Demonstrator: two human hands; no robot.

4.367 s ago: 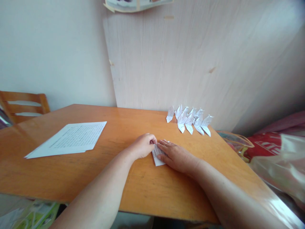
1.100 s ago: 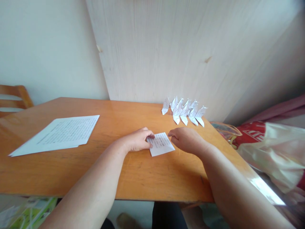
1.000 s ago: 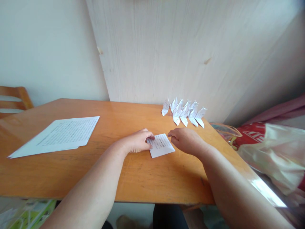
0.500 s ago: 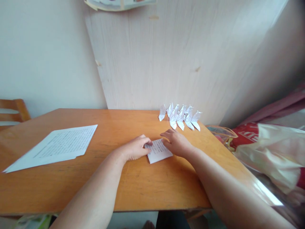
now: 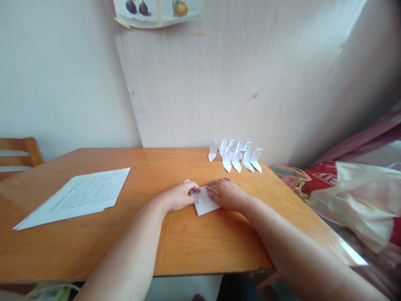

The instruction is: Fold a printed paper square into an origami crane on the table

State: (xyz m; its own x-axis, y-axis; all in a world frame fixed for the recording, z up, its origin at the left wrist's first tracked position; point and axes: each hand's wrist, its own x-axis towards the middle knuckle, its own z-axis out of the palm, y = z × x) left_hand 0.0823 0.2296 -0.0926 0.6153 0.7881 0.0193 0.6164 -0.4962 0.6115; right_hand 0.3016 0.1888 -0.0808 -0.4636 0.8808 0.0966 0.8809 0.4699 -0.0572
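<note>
Steadies the folded paper point(image 5: 205, 206), just below the frame's centre, at its left edge with the left hand point(image 5: 182, 195); cannot tell whether pinching or only pressing. Lays the right hand point(image 5: 228, 195) over its upper-right part, fingers extended, not closed around it. Has printed sheets point(image 5: 86, 195) at frame left and white paper figures point(image 5: 236, 161) right of centre, all on the wooden table point(image 5: 200, 251).
</note>
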